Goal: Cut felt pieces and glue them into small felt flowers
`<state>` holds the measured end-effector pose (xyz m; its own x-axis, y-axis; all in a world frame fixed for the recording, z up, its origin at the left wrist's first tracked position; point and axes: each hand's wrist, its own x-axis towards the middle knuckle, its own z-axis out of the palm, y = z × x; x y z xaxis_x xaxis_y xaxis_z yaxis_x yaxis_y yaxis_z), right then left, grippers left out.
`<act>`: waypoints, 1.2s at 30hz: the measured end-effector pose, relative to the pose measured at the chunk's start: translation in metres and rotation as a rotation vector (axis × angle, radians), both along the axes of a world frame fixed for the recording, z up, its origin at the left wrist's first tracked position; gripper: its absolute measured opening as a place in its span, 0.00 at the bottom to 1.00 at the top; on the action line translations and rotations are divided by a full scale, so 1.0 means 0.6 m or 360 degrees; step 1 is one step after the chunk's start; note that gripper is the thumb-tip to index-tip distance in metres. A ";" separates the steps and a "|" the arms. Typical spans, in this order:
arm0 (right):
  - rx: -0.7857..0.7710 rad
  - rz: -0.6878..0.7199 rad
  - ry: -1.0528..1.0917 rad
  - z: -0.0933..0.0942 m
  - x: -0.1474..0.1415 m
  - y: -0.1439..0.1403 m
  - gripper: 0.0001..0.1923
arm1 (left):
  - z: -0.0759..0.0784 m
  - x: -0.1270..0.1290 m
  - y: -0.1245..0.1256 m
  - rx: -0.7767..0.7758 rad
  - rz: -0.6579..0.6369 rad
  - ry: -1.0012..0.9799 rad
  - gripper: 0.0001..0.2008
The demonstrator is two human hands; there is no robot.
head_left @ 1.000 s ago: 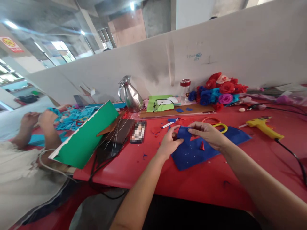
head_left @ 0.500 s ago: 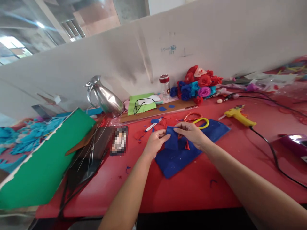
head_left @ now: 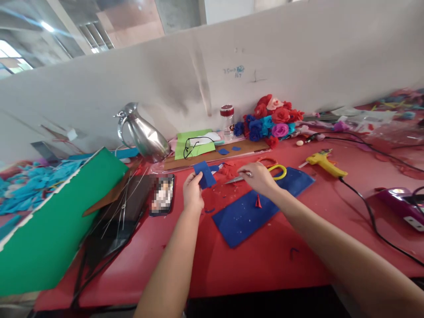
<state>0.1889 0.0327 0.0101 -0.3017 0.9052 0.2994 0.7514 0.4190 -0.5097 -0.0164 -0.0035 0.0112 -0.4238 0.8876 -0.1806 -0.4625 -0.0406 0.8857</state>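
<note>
My left hand [head_left: 193,190] pinches a small folded blue piece of crepe paper [head_left: 204,175] between thumb and fingers, above the red table. To its right, my right hand [head_left: 256,176] is closed around the middle of the scissors [head_left: 280,171]. Their metal blades point left toward the blue piece, and a yellow handle loop shows behind the hand. Below the right hand lies a larger blue sheet [head_left: 245,218], with a small red scrap [head_left: 258,202] on it.
A yellow glue gun [head_left: 326,163] with a black cord lies right. Paper roses [head_left: 278,117], a lidded glass jar [head_left: 227,120], eyeglasses [head_left: 195,143] and a metal jug [head_left: 145,134] line the back. Left are a phone [head_left: 162,195] and a green board [head_left: 66,221].
Both hands held the small blue piece together. My left hand has carried it left; my right hand has let go of it and closed on the scissors.
</note>
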 end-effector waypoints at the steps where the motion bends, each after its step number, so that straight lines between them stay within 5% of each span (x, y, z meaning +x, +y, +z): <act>1: 0.0038 0.0110 -0.0182 0.005 -0.012 0.012 0.12 | -0.001 0.002 -0.001 -0.0010 -0.0019 -0.0009 0.14; 6: 0.0002 0.0388 -0.0766 0.016 -0.063 0.072 0.16 | -0.001 0.008 -0.008 -0.0032 -0.0089 0.0008 0.15; 13: -0.0005 0.0450 -0.0705 0.021 -0.067 0.091 0.10 | 0.001 0.009 -0.009 -0.0055 -0.0074 -0.0057 0.15; 16: -0.0005 0.0320 -0.0385 0.025 -0.049 0.067 0.09 | 0.003 0.012 -0.012 -0.0039 -0.0107 -0.0062 0.14; 19: -0.0187 0.0154 0.0545 0.018 -0.028 0.026 0.05 | 0.006 0.017 -0.017 -0.0053 -0.0227 -0.0018 0.13; 22: -0.0379 0.0065 0.1094 0.005 -0.013 -0.013 0.10 | 0.008 0.027 -0.025 -0.0065 -0.0398 0.0065 0.13; 30: -0.0679 0.0090 0.1365 0.008 -0.011 -0.042 0.13 | 0.003 0.051 -0.037 -0.0037 -0.0601 0.0363 0.09; 36: -0.0597 0.0090 0.1274 0.008 -0.023 -0.050 0.10 | 0.015 0.061 -0.046 -0.0089 -0.0666 0.0453 0.09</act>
